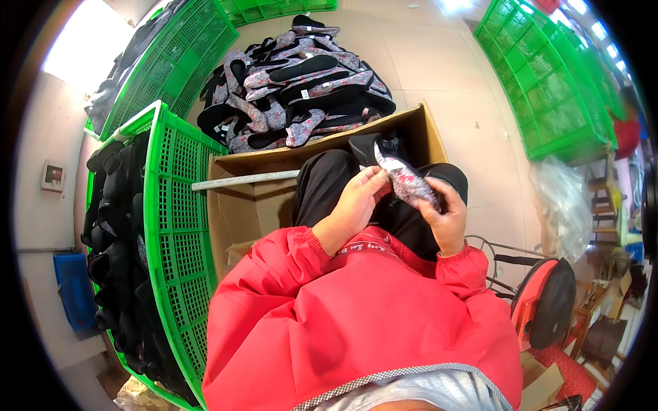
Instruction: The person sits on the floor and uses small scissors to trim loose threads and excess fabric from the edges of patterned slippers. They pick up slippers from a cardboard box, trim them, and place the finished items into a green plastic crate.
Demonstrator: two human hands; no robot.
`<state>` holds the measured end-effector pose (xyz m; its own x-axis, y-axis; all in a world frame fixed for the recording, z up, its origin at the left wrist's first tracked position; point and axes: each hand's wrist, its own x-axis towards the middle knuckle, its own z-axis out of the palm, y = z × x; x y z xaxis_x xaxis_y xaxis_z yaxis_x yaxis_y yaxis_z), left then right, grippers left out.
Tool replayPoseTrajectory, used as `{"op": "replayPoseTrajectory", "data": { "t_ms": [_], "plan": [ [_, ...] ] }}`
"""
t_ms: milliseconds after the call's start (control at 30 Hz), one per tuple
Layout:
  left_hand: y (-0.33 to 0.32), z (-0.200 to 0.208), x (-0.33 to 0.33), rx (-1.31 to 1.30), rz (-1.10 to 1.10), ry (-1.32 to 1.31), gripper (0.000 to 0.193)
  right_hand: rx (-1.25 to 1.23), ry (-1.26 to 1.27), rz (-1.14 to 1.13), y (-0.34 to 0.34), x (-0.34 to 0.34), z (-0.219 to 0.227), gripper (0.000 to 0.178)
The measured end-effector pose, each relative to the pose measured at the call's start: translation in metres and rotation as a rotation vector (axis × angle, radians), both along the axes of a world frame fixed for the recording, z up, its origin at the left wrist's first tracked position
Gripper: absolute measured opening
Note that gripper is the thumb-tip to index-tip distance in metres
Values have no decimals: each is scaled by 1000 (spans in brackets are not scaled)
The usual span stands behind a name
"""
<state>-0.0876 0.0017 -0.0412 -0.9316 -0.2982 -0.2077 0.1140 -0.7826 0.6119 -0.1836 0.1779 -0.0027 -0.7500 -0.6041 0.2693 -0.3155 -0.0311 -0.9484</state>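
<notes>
Above my knees, both hands hold a grey floral fabric slipper [410, 185] with some red and a white patch on it. My left hand [358, 198] pinches its near left edge between thumb and fingers. Around its right end wraps my right hand [447, 216], with the thumb underneath. Just beyond the slipper, a black piece [363, 147] sits by my knees; its kind is unclear. A large heap of similar floral slippers [301, 89] with black soles lies on the floor ahead.
An open cardboard box [233, 205] surrounds my legs, with a pale metal bar [247, 179] across it. At left stands a green crate [179, 253] full of black items. Another green crate [541, 82] and clear plastic bags [562, 202] are at right, with a red-and-black round seat [548, 301] nearer.
</notes>
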Motion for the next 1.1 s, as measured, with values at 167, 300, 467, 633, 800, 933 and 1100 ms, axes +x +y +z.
{"op": "replayPoseTrajectory", "data": {
  "t_ms": [167,300,467,633,800,933,1100],
  "plan": [
    [3,-11,24,176,68,12,27,-17,-147,235,-11,12,5,38],
    [1,3,51,160,106,-70,25,97,-144,350,-18,29,14,38],
    [-14,6,86,249,63,-128,24,207,-37,436,-33,46,20,39],
    [-19,3,106,187,139,-239,12,195,-43,470,-40,61,5,38],
    [-17,8,111,47,263,-340,8,254,-32,512,-45,62,4,38],
    [-14,-3,121,8,301,-349,4,286,-7,475,-49,66,1,38],
    [-10,6,119,-78,337,-379,4,323,-216,449,-61,66,2,31]
  ]
}}
